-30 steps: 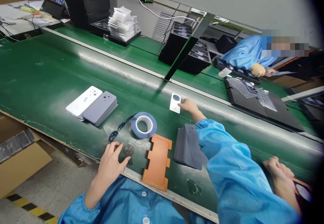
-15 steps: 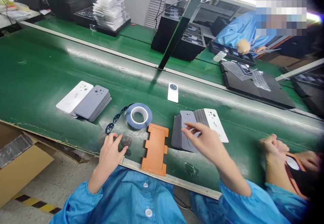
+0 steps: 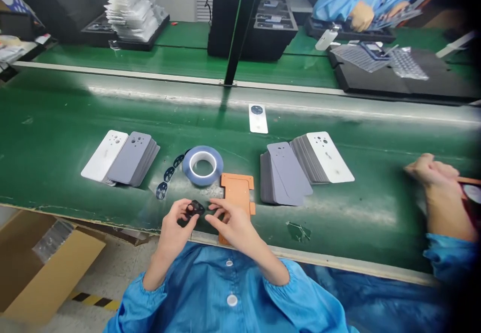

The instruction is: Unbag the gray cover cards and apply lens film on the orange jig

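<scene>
A round dark camera-lens sticker with holes is pinched between the thumb and fingers of my left hand. Close on its right, my right hand has thumb and fingers apart, with nothing visible in them. That hand partly covers an orange notched fixture plate on the green bench. Just behind my hands lies a roll of blue film tape with a white core. From it a strip of similar dark round stickers trails to the left.
Stacked grey phone back panels and white ones lie left; more grey panels and white panels lie right. A single white panel bears a dark disc. A co-worker's hand is at far right. A post stands behind.
My right hand has moved left from the grey panels on the right to beside the sticker. My left hand still holds the sticker, now turned differently. The view has shifted.
</scene>
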`<state>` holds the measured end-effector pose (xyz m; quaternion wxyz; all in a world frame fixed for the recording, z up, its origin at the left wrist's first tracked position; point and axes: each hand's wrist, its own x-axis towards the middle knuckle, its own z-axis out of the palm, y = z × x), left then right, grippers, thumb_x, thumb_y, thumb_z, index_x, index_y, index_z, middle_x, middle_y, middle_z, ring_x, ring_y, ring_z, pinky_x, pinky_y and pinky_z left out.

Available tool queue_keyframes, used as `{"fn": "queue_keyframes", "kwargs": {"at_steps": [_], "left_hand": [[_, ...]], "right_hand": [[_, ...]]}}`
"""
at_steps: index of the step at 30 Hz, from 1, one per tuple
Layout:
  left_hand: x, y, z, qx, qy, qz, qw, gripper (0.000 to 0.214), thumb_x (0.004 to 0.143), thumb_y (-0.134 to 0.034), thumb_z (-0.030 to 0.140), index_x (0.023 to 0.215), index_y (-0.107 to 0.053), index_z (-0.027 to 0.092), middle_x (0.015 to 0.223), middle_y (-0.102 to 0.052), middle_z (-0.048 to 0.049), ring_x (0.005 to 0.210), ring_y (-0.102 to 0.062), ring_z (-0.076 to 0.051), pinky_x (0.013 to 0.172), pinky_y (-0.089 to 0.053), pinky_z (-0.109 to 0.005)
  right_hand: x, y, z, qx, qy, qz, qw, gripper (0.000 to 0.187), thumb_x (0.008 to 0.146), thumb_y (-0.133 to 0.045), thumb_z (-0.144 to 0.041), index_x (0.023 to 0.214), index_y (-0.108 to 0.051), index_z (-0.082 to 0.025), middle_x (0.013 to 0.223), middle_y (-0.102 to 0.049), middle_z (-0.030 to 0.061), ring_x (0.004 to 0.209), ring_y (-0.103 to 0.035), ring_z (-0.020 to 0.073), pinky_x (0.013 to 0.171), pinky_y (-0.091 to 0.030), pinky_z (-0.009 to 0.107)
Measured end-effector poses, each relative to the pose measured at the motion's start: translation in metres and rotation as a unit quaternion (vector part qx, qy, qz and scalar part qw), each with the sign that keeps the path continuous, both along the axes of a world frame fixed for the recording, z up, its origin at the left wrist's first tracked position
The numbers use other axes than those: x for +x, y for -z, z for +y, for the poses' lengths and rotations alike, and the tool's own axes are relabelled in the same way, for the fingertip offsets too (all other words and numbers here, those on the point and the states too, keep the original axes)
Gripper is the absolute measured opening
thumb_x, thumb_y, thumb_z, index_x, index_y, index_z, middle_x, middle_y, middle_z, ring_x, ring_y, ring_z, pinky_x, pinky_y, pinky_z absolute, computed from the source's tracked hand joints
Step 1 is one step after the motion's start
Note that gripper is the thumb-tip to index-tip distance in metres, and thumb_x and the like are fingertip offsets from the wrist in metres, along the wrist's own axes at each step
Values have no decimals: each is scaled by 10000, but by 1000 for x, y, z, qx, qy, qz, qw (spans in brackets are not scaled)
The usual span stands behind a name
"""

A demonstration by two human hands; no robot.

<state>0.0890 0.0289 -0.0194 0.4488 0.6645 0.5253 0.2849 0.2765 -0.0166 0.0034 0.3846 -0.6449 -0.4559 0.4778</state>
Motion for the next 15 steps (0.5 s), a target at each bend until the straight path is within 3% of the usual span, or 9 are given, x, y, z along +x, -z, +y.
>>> {"fn": "queue_keyframes", "kwargs": {"at_steps": [3, 6, 10, 15], "left_hand": [[18, -7, -5, -45, -20, -86, 995, 420, 832, -695, 254, 1210, -515, 218, 937, -684, -30, 803, -664, -152, 714, -536, -262], [37, -12, -6, -58, 0, -142, 988, 506, 824, -700, 218, 1270, -463, 220, 916, -687, -20, 769, -666, -138, 731, -547, -271], [54, -9, 3, -32, 25, -109, 993, 334, 856, -670, 233, 1166, -553, 197, 897, -703, -37, 763, -666, -138, 686, -529, -251], [73, 2, 18, 18, 42, -30, 999, 140, 890, -605, 232, 1018, -645, 190, 858, -704, -40, 730, -653, -137, 625, -514, -237]], "right_hand": [[0, 8, 0, 3, 65, 107, 992, 371, 795, -737, -368, 1111, -699, -176, 913, -756, 58, 789, -707, 182, 687, -575, 295], [17, 10, -2, 20, 142, 121, 982, 300, 793, -744, -382, 1013, -740, -178, 842, -762, 55, 751, -714, 193, 721, -590, 325], [51, 9, -1, 51, 182, 25, 982, 223, 863, -669, -361, 984, -767, -201, 978, -772, 71, 872, -725, 222, 828, -582, 363], [72, 13, 5, 86, 165, -178, 966, 230, 937, -563, -295, 1042, -754, -218, 966, -743, 61, 753, -690, 192, 717, -559, 329]]}}
